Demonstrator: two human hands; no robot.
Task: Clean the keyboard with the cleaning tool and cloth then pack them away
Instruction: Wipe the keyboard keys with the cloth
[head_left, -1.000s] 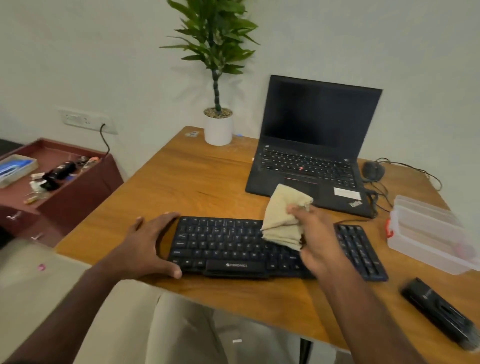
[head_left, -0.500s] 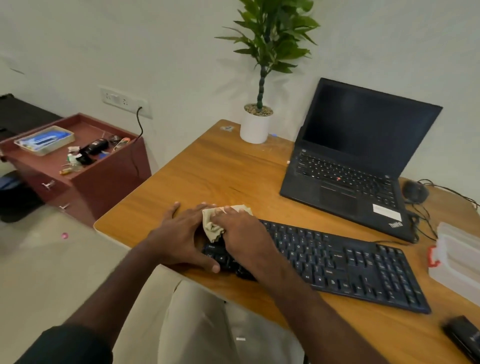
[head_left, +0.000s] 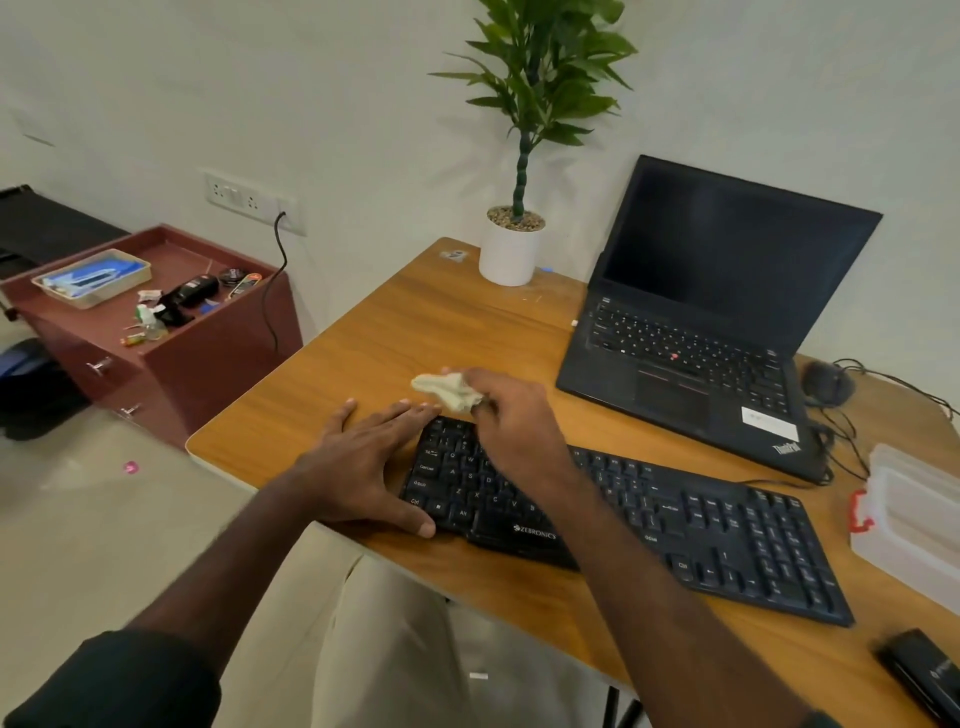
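A black keyboard (head_left: 701, 530) lies across the front of the wooden desk (head_left: 395, 338). My left hand (head_left: 363, 457) rests flat on the desk with straight fingers against the keyboard's left end, thumb at its front edge. My right hand (head_left: 514, 421) grips a crumpled beige cloth (head_left: 447, 389) at the keyboard's far left corner, just over its top edge. A black cleaning tool (head_left: 924, 675) lies at the desk's front right corner, partly cut off by the frame.
An open black laptop (head_left: 717, 312) stands behind the keyboard, with a mouse (head_left: 826, 384) and cables to its right. A clear plastic box (head_left: 914, 525) with a red latch sits at the right edge. A potted plant (head_left: 514, 249) stands at the back. A maroon cabinet (head_left: 171, 353) stands left.
My right hand swept the cloth from the keyboard's middle to its left end, then up past the top left corner. My left hand stayed at the left end. The view swung left.
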